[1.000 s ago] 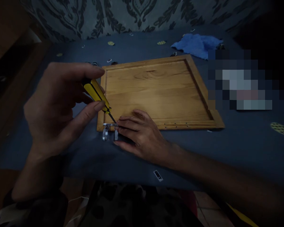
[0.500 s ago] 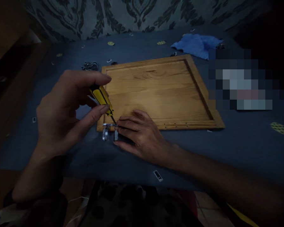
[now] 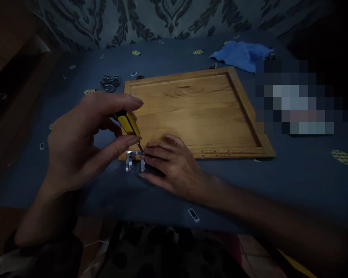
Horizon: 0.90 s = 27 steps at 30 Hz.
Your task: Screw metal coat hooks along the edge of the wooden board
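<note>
Head view. Left hand (image 3: 72,139): fingers and thumb closed round a yellow-and-black screwdriver (image 3: 128,122), its tip down at a metal fitting (image 3: 128,164). Fitting: lay at the near left edge of a framed wooden panel (image 3: 191,112). Right hand (image 3: 179,166): fingers extended over the panel's near edge, fingertips beside the fitting; whether it pinched the fitting could not be told. Step, as judged: screwdriver work at the fitting; the next move called for a seated tip and a steadied fitting.

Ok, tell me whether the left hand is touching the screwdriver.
Touching: the head view shows the left hand holding the screwdriver, thumb against its handle.
</note>
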{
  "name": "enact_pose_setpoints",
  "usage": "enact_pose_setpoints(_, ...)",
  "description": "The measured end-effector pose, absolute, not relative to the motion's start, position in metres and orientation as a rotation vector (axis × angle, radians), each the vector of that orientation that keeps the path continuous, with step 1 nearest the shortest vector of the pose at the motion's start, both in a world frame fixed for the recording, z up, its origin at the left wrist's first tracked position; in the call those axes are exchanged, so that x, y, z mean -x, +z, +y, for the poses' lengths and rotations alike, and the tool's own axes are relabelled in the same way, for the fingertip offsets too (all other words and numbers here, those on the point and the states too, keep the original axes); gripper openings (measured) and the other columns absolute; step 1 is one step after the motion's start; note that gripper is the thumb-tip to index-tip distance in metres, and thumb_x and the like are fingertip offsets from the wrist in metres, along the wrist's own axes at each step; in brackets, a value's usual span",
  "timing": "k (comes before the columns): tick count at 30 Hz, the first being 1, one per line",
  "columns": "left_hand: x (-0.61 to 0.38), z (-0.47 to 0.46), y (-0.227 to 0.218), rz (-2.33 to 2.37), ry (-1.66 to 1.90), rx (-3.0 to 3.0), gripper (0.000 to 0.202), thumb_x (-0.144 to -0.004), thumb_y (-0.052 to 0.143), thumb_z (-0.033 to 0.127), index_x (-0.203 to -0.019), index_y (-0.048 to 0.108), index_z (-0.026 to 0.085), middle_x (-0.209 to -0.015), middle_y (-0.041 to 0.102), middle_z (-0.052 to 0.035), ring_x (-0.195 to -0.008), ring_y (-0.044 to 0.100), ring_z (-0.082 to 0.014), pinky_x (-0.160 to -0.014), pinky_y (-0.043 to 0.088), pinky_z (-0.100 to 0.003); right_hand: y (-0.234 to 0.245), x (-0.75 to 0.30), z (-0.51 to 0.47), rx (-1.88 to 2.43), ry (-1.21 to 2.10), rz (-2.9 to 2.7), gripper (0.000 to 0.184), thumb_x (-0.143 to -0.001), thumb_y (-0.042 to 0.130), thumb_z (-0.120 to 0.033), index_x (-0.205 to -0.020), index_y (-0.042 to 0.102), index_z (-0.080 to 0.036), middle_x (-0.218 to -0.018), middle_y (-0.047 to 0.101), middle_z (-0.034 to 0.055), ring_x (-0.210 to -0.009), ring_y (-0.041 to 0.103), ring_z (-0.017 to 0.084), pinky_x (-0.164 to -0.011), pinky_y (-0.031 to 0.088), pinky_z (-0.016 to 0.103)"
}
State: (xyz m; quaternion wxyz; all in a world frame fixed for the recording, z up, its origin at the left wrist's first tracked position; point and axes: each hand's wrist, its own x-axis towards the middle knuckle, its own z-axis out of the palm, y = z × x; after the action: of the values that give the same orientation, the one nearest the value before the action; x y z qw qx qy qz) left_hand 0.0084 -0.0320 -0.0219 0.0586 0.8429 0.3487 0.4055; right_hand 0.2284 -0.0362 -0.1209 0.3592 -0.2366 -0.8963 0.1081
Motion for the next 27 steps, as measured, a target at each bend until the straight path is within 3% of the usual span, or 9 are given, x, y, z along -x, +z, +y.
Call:
enact_pose_setpoints(6, -0.014, -0.031, -0.018, 1.116, 1.237, -2.659, 0.049, -0.084, 0.081, 0.027, -0.13, 0.067, 0.038, -0.103, 0.075, -0.0005, -0.084, 0.072, -0.0212, -0.056, 0.065, -0.029, -0.119, -0.228, -0.037, 0.629, 0.328, -2.334, 0.029, -0.1, 0.065, -0.039, -0.112, 0.078, -0.016, -0.116, 0.079, 0.0109, -0.117, 0.069, 0.027, -0.113, 0.039, 0.051)
enact_pose_setpoints(13, -0.014, -0.038, -0.023, 1.1, 1.316, -2.394, 0.064, -0.084, 0.079, 0.014, -0.138, 0.059, 0.041, -0.125, 0.066, 0.0019, -0.105, 0.07, -0.0196, -0.071, 0.071, -0.034, -0.12, -0.229, -0.037, 0.628, 0.308, -2.333, 0.03, -0.1, 0.065, -0.04, -0.112, 0.077, -0.015, -0.118, 0.079, 0.0098, -0.118, 0.069, 0.026, -0.114, 0.039, 0.05)
enact_pose_setpoints(19, -0.022, -0.051, -0.016, 1.333, 1.246, -2.274, 0.047, -0.095, 0.065, 0.023, -0.133, 0.056, 0.048, -0.132, 0.063, 0.0034, -0.114, 0.071, -0.0275, -0.08, 0.069, -0.043, -0.12, -0.23, -0.038, 0.644, 0.335, -2.34, 0.029, -0.1, 0.065, -0.039, -0.114, 0.077, -0.018, -0.119, 0.079, 0.0096, -0.119, 0.069, 0.026, -0.115, 0.038, 0.05)
enact_pose_setpoints(22, -0.022, -0.052, -0.015, 1.377, 1.261, -2.265, 0.042, -0.096, 0.064, 0.025, -0.132, 0.056, 0.046, -0.134, 0.063, 0.0013, -0.115, 0.07, -0.0294, -0.08, 0.068, -0.046, -0.12, -0.231, -0.037, 0.631, 0.349, -2.344, 0.029, -0.099, 0.065, -0.039, -0.115, 0.077, -0.017, -0.119, 0.078, 0.0102, -0.118, 0.069, 0.026, -0.114, 0.038, 0.052)
enact_pose_setpoints(27, -0.017, -0.043, -0.019, 1.213, 1.318, -2.326, 0.05, -0.088, 0.076, 0.019, -0.132, 0.063, 0.039, -0.121, 0.068, -0.002, -0.104, 0.072, -0.0248, -0.07, 0.068, -0.038, -0.12, -0.23, -0.037, 0.635, 0.33, -2.332, 0.029, -0.099, 0.066, -0.039, -0.114, 0.077, -0.016, -0.118, 0.079, 0.0097, -0.117, 0.07, 0.026, -0.113, 0.039, 0.05)
